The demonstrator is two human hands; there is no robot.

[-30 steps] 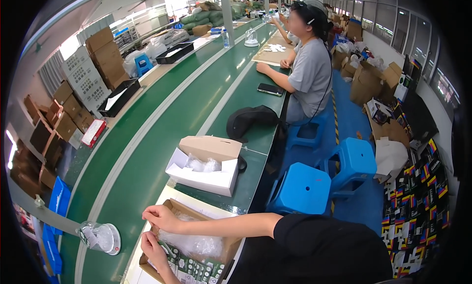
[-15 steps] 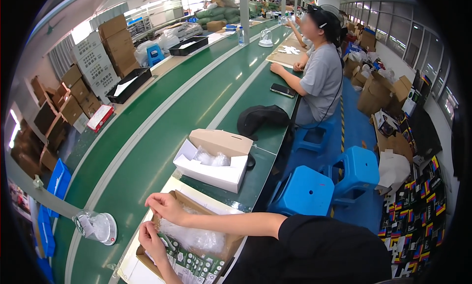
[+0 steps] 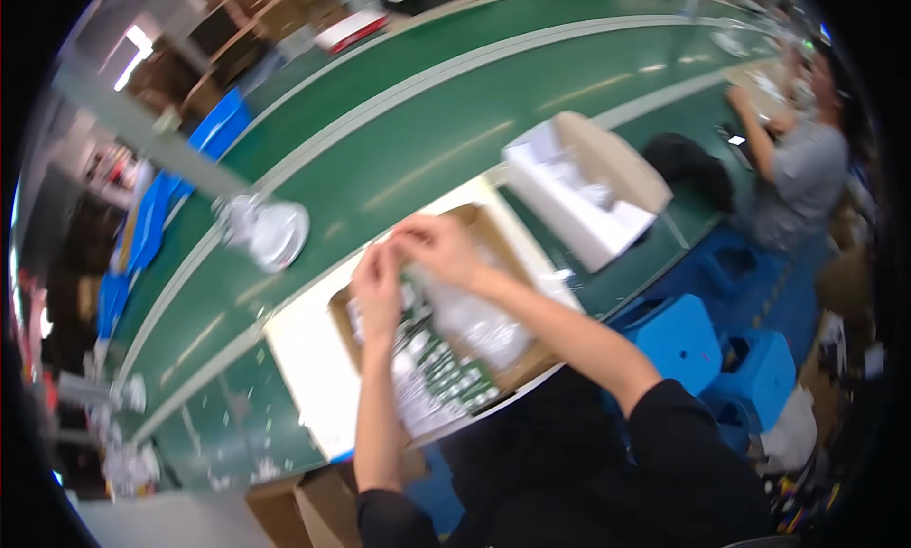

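My left hand and my right hand meet with their fingertips pinched together over a shallow brown cardboard box. Whatever lies between the fingers, if anything, is too small and blurred to make out. Under my hands, clear plastic bags fill the far right part of the box. Green and white printed pieces lie in its near left part, beside my left forearm. The box rests on a white board on the green table.
Beyond the box stands an open white carton holding clear plastic. A clear-domed object with a white base sits by a grey post. Blue stools stand at the right, near a seated person in grey. A black cap-like item lies beyond the carton.
My view has swung left and down, shifting the scene rightward and blurring it. My hands, apart before, now touch at the fingertips above the box.
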